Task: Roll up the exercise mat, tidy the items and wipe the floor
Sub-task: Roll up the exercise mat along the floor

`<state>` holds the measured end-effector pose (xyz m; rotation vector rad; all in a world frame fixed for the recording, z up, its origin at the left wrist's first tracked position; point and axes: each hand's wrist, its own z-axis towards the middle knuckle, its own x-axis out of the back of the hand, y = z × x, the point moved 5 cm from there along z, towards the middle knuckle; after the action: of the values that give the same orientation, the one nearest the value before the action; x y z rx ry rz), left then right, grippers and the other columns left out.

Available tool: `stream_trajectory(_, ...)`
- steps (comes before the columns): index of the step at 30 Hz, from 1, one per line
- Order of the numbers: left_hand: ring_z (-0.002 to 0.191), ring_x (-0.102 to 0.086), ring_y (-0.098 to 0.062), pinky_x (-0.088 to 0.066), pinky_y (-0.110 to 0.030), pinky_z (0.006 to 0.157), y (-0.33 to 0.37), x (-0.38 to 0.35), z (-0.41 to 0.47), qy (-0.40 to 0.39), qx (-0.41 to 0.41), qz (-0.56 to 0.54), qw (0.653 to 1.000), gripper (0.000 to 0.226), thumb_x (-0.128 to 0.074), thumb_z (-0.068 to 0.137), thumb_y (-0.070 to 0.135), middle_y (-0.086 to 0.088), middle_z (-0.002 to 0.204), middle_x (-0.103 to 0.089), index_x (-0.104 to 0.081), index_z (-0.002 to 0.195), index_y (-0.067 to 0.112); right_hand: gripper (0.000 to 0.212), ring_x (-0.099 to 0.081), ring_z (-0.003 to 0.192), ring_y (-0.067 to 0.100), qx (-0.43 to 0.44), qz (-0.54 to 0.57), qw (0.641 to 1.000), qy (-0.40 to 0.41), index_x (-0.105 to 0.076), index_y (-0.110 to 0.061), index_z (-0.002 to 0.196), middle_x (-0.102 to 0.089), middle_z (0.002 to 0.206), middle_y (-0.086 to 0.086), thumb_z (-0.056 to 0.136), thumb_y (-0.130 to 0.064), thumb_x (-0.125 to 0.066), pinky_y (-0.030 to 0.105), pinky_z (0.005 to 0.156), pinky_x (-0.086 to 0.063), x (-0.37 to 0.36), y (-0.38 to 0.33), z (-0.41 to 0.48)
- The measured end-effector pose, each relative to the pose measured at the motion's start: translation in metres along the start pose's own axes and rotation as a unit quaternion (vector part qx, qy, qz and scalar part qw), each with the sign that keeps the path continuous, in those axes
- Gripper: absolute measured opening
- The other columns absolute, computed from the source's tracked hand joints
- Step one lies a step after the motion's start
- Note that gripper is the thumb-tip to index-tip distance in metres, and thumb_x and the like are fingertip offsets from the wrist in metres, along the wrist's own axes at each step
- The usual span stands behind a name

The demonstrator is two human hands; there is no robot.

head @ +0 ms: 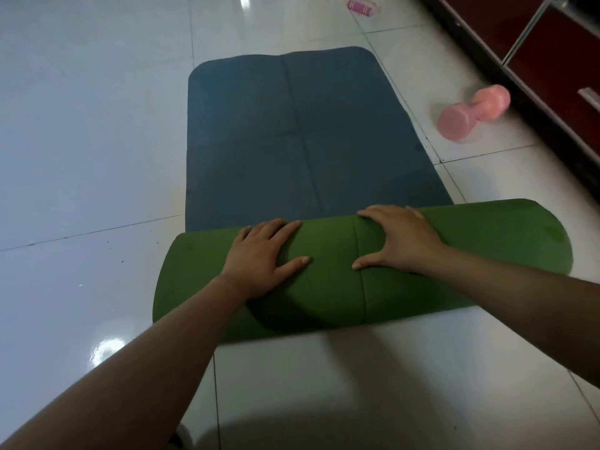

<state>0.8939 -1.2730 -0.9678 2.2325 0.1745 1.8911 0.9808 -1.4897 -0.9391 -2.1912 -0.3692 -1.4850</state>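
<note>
The mat (292,141) lies on the white tiled floor (97,125), running away from the person, and it is partly rolled. Its flat far part shows a dark blue-green face with rounded corners, one faint crease down the middle and another across it. The near end is wound into a thick roll (324,300) that shows the green underside. The roll lies across the mat, slightly askew, and both its ends reach past the edges of the flat part, the right end further. A thin line crosses the roll between the two hands.

The left grip (263,254), a bare hand, lies palm down on top of the roll, left of its middle, fingers straight and close together, thumb out to the right. The right grip (401,238) lies palm down just right of the line, fingers apart and reaching over the far side of the roll, thumb pointing left. Neither curls round anything; both press flat on the green surface.

A pink dumbbell (472,113) lies on the floor to the right of the mat, apart from it, near a dark red cabinet (552,43). A second pink thing (358,3) is cut off by the top edge.
</note>
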Motion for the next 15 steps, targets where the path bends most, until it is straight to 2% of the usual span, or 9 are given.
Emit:
stream_trajectory(8,0.128,-0.041,-0.021,-0.026,-0.038,0.109,-0.009,0.008,0.017,-0.004,0.035,-0.039,0.999,0.078,-0.005,0.077,0.071,0.002,0.141,-0.043,-0.032,0.142,0.037,0.107,-0.034,0.134,0.017,0.017,0.014,0.999,-0.041,-0.032,-0.031,0.142,-0.037,0.148,-0.005,0.052,-0.08,-0.061,0.041,0.112,-0.021,0.0,0.006,0.013)
stream_trajectory(15,0.127,-0.041,-0.02,-0.027,-0.038,0.109,-0.01,0.005,0.008,0.016,0.045,-0.039,0.998,0.075,-0.009,0.079,0.07,0.003,0.138,-0.046,-0.038,0.139,0.035,0.098,-0.033,0.134,0.017,0.054,-0.008,0.997,-0.05,-0.032,-0.026,0.142,-0.035,0.148,-0.005,0.063,-0.082,-0.05,0.04,0.111,-0.023,-0.007,-0.04,0.019)
